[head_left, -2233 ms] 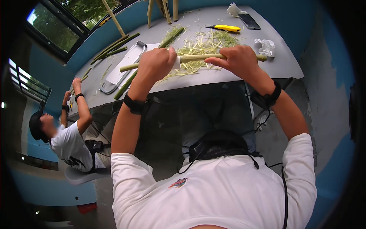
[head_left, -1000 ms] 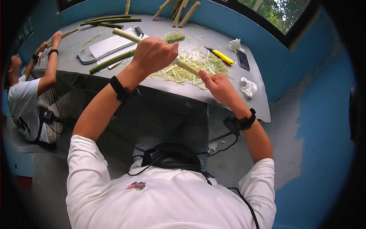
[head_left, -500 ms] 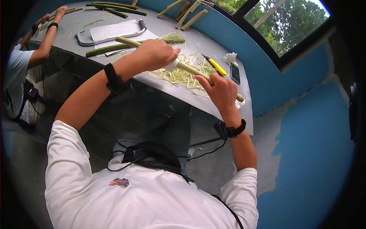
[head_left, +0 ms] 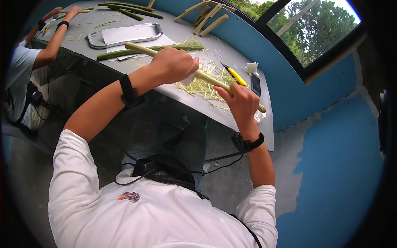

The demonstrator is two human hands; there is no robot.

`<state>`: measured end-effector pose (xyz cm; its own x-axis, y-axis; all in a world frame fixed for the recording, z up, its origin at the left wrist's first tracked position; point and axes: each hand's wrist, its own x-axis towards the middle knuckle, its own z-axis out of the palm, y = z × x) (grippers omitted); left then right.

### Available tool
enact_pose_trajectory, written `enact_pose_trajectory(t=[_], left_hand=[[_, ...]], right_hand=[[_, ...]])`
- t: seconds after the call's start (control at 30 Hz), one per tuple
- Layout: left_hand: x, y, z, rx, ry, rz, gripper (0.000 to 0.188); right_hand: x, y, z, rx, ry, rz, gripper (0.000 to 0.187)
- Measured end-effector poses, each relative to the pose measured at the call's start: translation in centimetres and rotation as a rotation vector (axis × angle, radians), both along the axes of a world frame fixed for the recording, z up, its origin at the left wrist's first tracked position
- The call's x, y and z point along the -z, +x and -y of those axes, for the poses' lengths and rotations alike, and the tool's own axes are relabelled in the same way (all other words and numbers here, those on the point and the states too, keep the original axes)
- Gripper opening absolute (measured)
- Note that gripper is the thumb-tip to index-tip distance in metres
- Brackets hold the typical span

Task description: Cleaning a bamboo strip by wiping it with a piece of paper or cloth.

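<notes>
Both hands grip one pale green bamboo stick (head_left: 209,78), which slopes from upper left to lower right above the table's front edge. Closed around its upper part is my left hand (head_left: 175,65), with a bit of white sheet-like material (head_left: 188,79) showing under the fingers; most of that piece is hidden. My right hand (head_left: 242,101) is wrapped round the lower part, close to the right end. Beneath the stick lies a heap of thin bamboo shavings (head_left: 202,89). A thicker green bamboo pole (head_left: 120,53) rests on the table behind my left hand.
A yellow-handled cutter (head_left: 236,76), a dark phone (head_left: 256,84) and crumpled white tissue (head_left: 251,67) sit at the right. A metal-framed saw (head_left: 93,42) and more poles (head_left: 136,9) lie farther back. Another person's hand (head_left: 73,11) works far left. A window (head_left: 310,33) is at upper right.
My left hand has shifted slightly right along the stick, toward my right hand, and less of the white material shows. The whole view has moved a little. Both hands keep their grip.
</notes>
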<state>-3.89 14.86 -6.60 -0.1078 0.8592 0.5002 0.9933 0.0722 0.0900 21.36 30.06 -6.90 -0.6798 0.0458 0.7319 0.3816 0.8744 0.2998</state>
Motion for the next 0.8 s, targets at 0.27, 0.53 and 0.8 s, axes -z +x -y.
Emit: enact_pose_trajectory(t=[0.27,0.53,0.8], left_hand=[[0.7,-0.6,-1.4,0.055,0.048,-0.2,0.057],[2.1,-2.0,-2.3,0.394,0.175,0.753,0.028],[1.9,-4.3,-1.6,0.666,-0.037,1.257,0.046]], right_hand=[[-0.1,0.2,-0.2,0.032,-0.2,0.096,0.069],[-0.3,1.0,-0.2,0.084,-0.444,0.235,0.076],[1.0,1.5,-1.1,0.067,-0.369,0.232,0.076]])
